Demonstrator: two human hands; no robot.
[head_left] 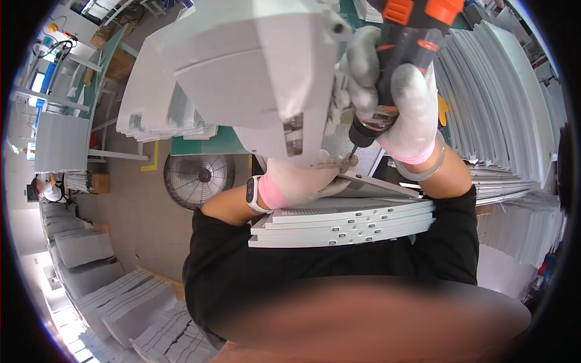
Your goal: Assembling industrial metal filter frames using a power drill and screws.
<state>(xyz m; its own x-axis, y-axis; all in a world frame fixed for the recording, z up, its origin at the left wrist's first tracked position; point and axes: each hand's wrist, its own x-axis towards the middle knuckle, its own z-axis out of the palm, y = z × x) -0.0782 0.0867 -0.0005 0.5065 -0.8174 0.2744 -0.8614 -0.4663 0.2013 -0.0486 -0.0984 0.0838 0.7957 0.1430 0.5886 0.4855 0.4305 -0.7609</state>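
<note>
My right hand point(408, 112), in a white glove with a pink cuff, grips a black and orange cordless drill point(387, 91). The drill points down, its bit close to the fingertips of my left hand point(299, 179). That hand, gloved alike, is curled with its fingers together beside the bit; what it pinches is hidden. A large white panel-like piece point(254, 72) with a small rectangular slot rises just beyond my left hand and covers part of the view. Against my body, under my hands, lies a stack of white-edged panels point(345, 227).
Tall stacks of pale panels point(490, 97) stand at the right. Perforated sheets point(163, 109) lie on a green-topped table point(206, 143) at the left. A round floor fan point(200, 178) is near my left elbow; more panel stacks point(130, 302) stand at the lower left.
</note>
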